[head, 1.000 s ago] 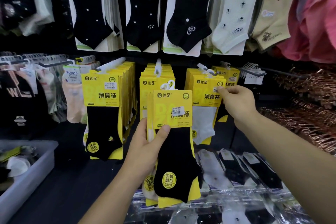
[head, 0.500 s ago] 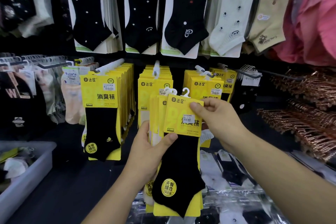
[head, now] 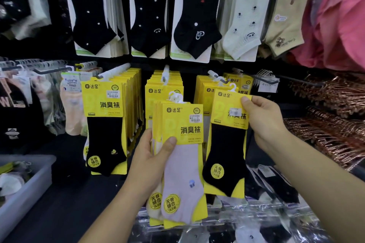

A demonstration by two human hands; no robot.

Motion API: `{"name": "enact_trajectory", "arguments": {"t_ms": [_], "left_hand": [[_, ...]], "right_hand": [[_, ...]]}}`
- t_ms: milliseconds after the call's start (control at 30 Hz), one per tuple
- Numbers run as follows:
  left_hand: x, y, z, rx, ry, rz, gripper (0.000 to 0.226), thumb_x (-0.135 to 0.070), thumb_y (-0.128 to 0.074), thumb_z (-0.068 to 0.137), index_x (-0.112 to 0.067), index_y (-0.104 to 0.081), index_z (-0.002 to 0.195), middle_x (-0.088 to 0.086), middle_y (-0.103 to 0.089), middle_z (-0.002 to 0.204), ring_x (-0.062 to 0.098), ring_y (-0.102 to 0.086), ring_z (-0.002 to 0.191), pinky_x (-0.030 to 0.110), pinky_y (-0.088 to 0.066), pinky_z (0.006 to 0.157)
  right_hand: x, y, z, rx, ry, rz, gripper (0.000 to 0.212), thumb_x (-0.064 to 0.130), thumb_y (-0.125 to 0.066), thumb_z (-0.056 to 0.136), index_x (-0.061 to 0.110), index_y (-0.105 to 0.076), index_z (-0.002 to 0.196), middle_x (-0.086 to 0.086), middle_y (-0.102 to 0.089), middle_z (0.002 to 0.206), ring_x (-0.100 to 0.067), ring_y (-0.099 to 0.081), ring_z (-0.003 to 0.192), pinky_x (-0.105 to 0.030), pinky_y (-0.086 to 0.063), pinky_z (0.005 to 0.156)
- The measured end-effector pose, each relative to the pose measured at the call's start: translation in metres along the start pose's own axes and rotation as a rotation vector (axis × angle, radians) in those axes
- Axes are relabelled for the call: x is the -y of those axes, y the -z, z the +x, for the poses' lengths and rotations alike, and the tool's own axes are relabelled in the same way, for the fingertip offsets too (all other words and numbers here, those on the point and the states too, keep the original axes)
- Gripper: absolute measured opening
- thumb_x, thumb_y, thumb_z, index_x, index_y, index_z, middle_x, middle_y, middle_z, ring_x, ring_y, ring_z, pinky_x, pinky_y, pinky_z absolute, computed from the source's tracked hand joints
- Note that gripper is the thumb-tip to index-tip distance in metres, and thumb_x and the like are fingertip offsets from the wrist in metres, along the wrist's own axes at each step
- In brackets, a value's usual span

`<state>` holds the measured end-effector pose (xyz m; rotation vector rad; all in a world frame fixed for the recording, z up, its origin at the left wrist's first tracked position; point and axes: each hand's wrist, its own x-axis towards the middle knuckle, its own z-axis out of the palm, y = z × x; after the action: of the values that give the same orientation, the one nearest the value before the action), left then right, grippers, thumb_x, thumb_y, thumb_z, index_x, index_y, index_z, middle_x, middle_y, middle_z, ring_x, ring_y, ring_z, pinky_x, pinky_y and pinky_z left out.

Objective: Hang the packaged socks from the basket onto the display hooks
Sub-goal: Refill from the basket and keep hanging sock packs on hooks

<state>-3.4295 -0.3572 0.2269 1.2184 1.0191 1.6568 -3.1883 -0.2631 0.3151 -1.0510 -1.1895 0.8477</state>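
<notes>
A dark display wall (head: 144, 63) of hanging socks fills the space beyond your hands. The grey basket (head: 27, 187) sits well to the left of your left hand (head: 150, 162), which grips a fanned stack of yellow packs (head: 183, 124), thumb across the front, likely as a ready supply. Your right hand (head: 264, 122) pinches one black-sock pack (head: 227, 154) by its top corner. That leaves its white hanger (head: 233, 87) free, just below the display hook (head: 215, 76).
</notes>
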Motion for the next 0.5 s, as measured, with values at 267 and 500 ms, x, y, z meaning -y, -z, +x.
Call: {"name": "enact_trajectory", "arguments": {"t_ms": [267, 500], "left_hand": [[-0.002, 0.002, 0.000, 0.001, -0.006, -0.023, 0.039, -0.034, -0.072, 0.087, -0.022, -0.064, 0.123, -0.004, -0.081, 0.112, 0.016, -0.079, 0.101, 0.023, -0.062, 0.073], [-0.001, -0.001, 0.000, 0.020, -0.019, -0.037, 0.041, -0.034, -0.071, 0.087, -0.023, -0.064, 0.126, -0.005, -0.081, 0.115, 0.015, -0.079, 0.103, 0.023, -0.062, 0.075]], "right_hand": [[0.005, -0.013, 0.016, -0.009, 0.082, -0.054, 0.015, 0.018, -0.060, 0.102, 0.013, -0.071, 0.110, 0.001, -0.078, 0.096, -0.017, -0.073, 0.099, -0.031, -0.060, 0.086], [0.000, -0.023, 0.024, -0.089, 0.063, -0.198, 0.036, 0.033, -0.070, 0.094, 0.008, -0.069, 0.119, 0.001, -0.069, 0.099, -0.017, -0.065, 0.100, -0.033, -0.052, 0.093]]}}
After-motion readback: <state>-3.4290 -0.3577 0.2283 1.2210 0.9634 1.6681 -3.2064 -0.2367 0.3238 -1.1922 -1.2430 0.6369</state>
